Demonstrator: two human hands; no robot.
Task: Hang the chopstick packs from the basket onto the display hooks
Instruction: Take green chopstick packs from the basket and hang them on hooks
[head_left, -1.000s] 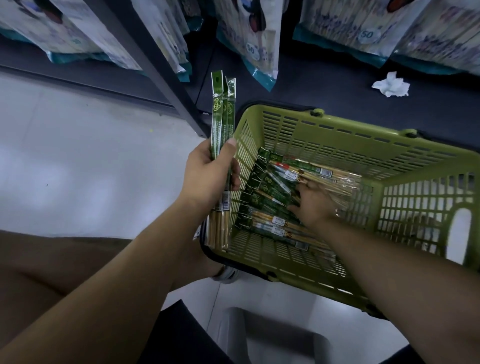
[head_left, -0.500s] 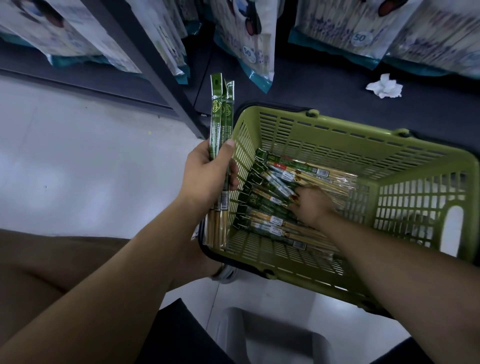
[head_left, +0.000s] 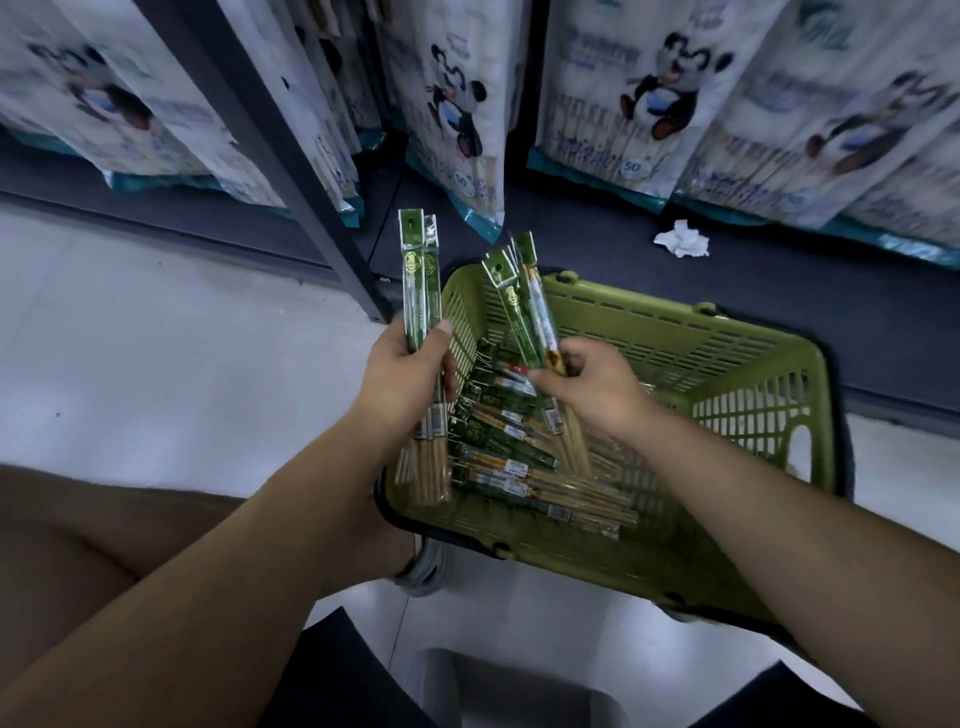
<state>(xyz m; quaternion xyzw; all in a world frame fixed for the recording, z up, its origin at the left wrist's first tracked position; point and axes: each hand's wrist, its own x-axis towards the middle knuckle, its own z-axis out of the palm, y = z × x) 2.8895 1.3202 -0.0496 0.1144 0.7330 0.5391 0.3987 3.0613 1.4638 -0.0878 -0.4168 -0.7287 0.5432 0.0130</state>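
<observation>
Most packs (head_left: 524, 470) lie heaped in the basket (head_left: 727, 325), so by my judgement the hanging has hardly begun. At the basket's left rim the left hand (head_left: 402, 374) is clamped round an upright bunch (head_left: 418, 280). Above its middle the right hand (head_left: 592, 389) pinches a tilted bunch (head_left: 524, 306). No hooks are in view. Behind the basket, panda bags (head_left: 457, 119) hang over a dark shelf (head_left: 571, 244) with a crumpled tissue (head_left: 681, 239) on it.

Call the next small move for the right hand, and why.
Probably bring the packs in the right hand over to the bundle in the left hand: both stand roughly upright, hole ends up, close together, and no hook is in view. Loose packs lie in the basket.
</observation>
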